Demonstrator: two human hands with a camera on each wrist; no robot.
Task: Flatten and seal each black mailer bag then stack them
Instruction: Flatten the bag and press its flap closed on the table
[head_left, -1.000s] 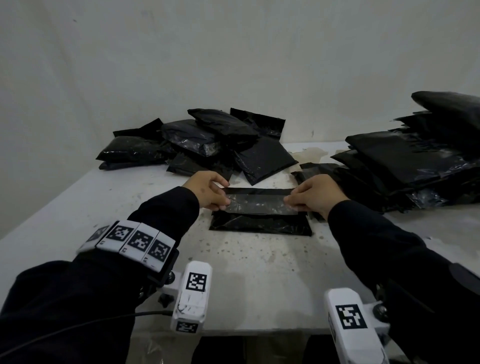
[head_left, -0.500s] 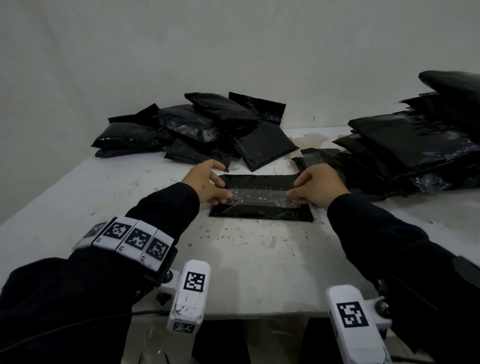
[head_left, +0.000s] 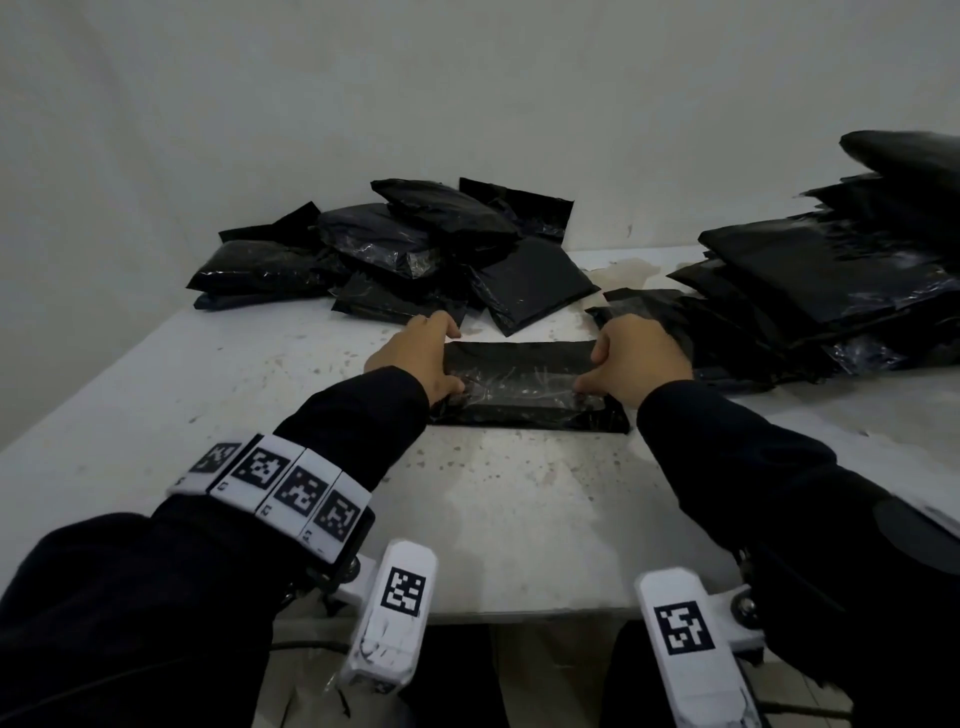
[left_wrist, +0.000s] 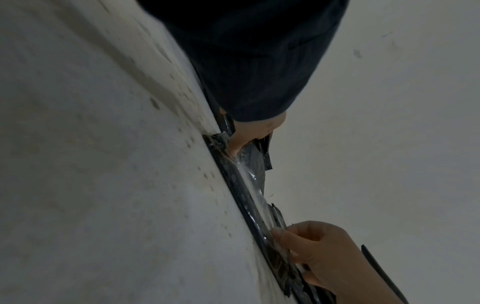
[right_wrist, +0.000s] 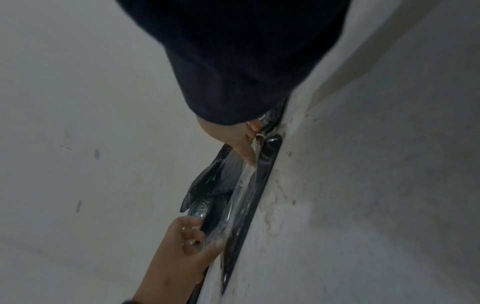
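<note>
One black mailer bag (head_left: 524, 389) is lying flat on the white tabletop (head_left: 493, 519), contents not visible. The left hand (head_left: 415, 358) and right hand (head_left: 641, 358) are each gripping one end of it, fingers curled over the far edge, thumbs pinching the glossy flap. Two heaps are sitting behind: a loose pile (head_left: 395, 254) far left, a stack (head_left: 831, 291) far right; exact counts cannot be told.

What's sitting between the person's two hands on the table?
Between the left hand and right hand lies one black mailer bag, its glossy folded flap held at both ends. The head view shows it best.
</note>
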